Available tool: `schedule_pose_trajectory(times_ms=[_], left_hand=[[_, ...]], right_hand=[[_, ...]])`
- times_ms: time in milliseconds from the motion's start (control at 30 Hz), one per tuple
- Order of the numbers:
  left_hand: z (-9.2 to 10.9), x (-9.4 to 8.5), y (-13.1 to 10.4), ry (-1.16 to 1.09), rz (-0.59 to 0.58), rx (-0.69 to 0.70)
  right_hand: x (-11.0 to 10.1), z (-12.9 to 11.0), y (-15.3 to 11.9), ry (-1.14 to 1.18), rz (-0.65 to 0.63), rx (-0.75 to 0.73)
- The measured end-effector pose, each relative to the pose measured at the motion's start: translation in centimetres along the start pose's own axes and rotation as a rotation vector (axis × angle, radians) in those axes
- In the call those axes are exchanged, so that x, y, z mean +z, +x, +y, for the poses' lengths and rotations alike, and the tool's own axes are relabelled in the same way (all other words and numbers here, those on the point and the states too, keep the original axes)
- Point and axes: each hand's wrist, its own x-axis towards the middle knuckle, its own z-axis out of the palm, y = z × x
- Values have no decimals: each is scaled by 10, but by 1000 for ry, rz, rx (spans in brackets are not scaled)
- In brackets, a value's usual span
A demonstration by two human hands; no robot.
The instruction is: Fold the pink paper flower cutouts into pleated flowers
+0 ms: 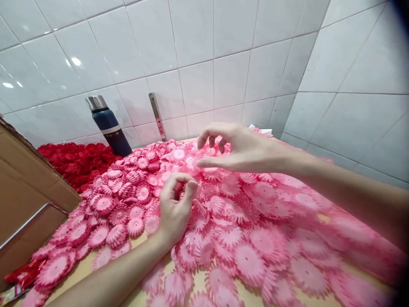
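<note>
- Loose pink discs with fringed, petal-like edges and small centre holes (250, 258), material unclear, lay heaped over the tan bench (200, 281), under and around both your hands.
- Your left hand (175, 209): curled closed, thumb against forefinger, low over the middle of the heap; couldn't tell if it pinched anything.
- Your right hand (246, 149): open, thumb apart from bent fingers, nothing seen in the grip.
- Key relation: right fingertips pointed left across the heap, just beyond the left fist; the palest discs showed behind that gap. Left hand was nearer the front discs, right the back ones.
- Discs were round, no long axis; many overlapped, some faced up, some on edge.
- Dark blue bottle with silver cap (110, 128) stood back left, beside the deep red fringed pile (76, 162).
</note>
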Motion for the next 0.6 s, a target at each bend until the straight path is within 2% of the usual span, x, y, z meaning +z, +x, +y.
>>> schedule_pose_trajectory(times_ms=[100,200,467,600], left_hand=[[-2,1,-1,-17,82,18],[-5,3,-3,-84,125,36],[-2,8,-8,-259,59,212],[-3,7,-6,-147,79,215]], right_hand=[[0,-6,-3,73,-255,-19],[6,-14,-5,46,-367,-49],[21,-20,-8,90,-408,-99],[22,-18,-7,155,-335,-80]])
